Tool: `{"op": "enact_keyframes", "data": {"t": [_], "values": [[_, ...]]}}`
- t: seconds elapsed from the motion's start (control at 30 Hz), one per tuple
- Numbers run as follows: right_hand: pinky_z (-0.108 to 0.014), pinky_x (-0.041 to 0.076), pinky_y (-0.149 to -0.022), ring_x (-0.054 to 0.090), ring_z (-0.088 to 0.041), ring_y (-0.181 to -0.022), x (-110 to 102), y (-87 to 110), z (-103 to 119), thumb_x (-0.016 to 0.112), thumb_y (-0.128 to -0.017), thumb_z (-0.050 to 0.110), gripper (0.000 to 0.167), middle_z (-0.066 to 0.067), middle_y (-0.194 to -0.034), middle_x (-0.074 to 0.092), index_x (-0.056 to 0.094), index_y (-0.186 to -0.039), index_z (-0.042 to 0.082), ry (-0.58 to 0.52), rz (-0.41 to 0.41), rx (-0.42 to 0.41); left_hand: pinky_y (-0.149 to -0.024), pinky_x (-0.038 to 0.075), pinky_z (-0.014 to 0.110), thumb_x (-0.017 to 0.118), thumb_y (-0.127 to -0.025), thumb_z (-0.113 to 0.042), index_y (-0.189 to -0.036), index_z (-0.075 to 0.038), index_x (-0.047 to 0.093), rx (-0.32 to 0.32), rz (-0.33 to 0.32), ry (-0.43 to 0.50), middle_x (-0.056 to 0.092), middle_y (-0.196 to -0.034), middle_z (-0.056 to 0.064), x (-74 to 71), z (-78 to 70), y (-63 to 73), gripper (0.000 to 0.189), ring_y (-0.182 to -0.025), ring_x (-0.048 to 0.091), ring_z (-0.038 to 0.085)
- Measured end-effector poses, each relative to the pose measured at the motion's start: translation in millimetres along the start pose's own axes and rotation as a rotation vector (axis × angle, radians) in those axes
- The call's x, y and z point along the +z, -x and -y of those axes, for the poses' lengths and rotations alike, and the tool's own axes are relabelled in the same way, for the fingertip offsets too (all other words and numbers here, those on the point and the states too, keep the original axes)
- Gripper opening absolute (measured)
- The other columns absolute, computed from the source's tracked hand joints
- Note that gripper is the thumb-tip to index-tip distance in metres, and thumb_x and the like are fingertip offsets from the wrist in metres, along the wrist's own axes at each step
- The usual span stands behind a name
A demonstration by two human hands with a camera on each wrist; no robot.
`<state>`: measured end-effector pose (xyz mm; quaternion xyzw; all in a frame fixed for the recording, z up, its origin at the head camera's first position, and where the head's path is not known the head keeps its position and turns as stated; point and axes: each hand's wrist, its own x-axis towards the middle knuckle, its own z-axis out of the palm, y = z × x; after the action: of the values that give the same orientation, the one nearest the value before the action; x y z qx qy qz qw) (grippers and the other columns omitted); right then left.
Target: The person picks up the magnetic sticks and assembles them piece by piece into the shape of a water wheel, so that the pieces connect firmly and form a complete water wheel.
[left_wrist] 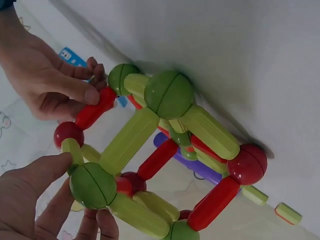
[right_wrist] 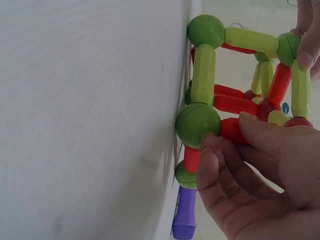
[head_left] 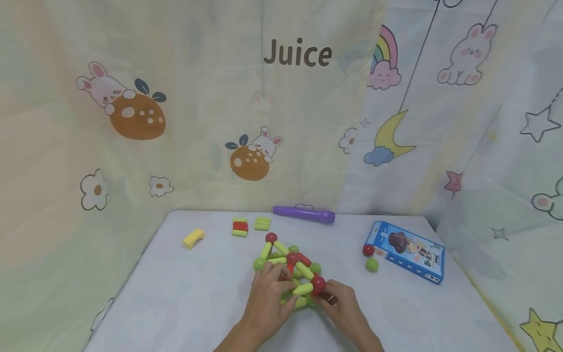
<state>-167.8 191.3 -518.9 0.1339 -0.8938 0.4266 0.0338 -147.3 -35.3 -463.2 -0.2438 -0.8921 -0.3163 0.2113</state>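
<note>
A frame of magnetic rods and balls stands on the table, built from light green and red rods joined by green and red balls. My left hand holds it at a near upper corner, thumb and fingers around a green ball where a light green rod meets it. On the opposite side my right hand pinches a red rod between thumb and fingers. That rod runs from a lower green ball up to a red ball. In the head view, fingers hide much of the near side.
Loose red and light green rods lie at the back, beside more light green rods. A purple microphone-shaped stick lies along the rear edge. Left is a yellow arched block; right, a blue box, a red ball and a green ball.
</note>
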Motion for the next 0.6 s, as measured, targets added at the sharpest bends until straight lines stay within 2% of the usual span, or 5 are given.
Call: {"op": "enact_keyframes", "data": {"t": [0.37, 0.5, 0.53, 0.6], "values": [[-0.022, 0.058, -0.069, 0.065, -0.001, -0.081, 1, -0.4, 0, 0.085, -0.091, 0.007, 0.015, 0.008, -0.093, 0.076, 0.081, -0.104, 0.013, 0.009, -0.004, -0.020, -0.079, 0.042, 0.029, 0.096, -0.078, -0.011, -0.099, -0.009, 0.087, -0.021, -0.010, -0.061, 0.061, -0.098, -0.005, 2.7, 2.6, 0.1, 0.022, -0.094, 0.047, 0.013], [-0.021, 0.058, -0.069, 0.065, -0.002, -0.081, 1, 0.7, 0, 0.085, -0.092, 0.009, 0.015, 0.007, -0.091, 0.075, 0.081, -0.106, 0.013, 0.008, -0.004, 0.016, -0.082, 0.047, 0.032, 0.099, -0.076, -0.015, -0.103, -0.009, 0.086, -0.026, -0.066, 0.007, 0.063, -0.105, -0.002, -0.6, 8.8, -0.5, 0.031, -0.098, 0.051, 0.014], [-0.021, 0.058, -0.070, 0.065, -0.004, -0.081, 1, 1.9, 1, 0.085, -0.092, 0.009, 0.017, 0.007, -0.090, 0.074, 0.080, -0.108, 0.011, 0.012, -0.003, 0.039, -0.085, 0.049, 0.034, 0.098, -0.078, -0.018, -0.108, -0.008, 0.084, -0.044, -0.078, 0.038, 0.065, -0.111, 0.000, -2.7, 12.8, -1.9, 0.035, -0.104, 0.053, 0.016], [-0.022, 0.058, -0.071, 0.065, -0.007, -0.081, 0, 5.5, 2, 0.084, -0.093, 0.011, 0.025, 0.006, -0.089, 0.072, 0.077, -0.116, 0.006, 0.009, 0.011, 0.105, -0.097, 0.052, 0.042, 0.094, -0.085, -0.025, -0.124, -0.006, 0.078, -0.125, -0.077, 0.120, 0.065, -0.129, 0.006, -8.4, 23.3, -5.4, 0.046, -0.118, 0.056, 0.022]]}}
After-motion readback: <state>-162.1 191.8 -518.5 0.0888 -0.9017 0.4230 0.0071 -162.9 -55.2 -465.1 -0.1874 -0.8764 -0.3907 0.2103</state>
